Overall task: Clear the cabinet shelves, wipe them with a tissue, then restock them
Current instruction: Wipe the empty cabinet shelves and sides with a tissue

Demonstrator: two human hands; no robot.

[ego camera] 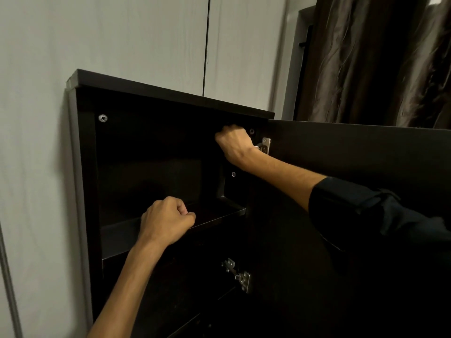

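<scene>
A dark brown cabinet (170, 93) stands against a pale wall, and its door (353, 152) is swung open to the right. The upper compartment looks empty and very dark. My right hand (234, 145) is up in that compartment's top right corner, next to the upper hinge (264, 145). Its fingers are curled into a fist, and I see no tissue in it. My left hand (166, 220) is also a fist and rests on the front edge of the shelf (119, 237). Nothing shows in its grip.
A second metal hinge (238, 274) sits lower on the cabinet's right side. The compartment below the shelf is too dark to read. Brown curtains (378, 59) hang behind the open door at the right. Pale panels (122, 32) rise behind the cabinet.
</scene>
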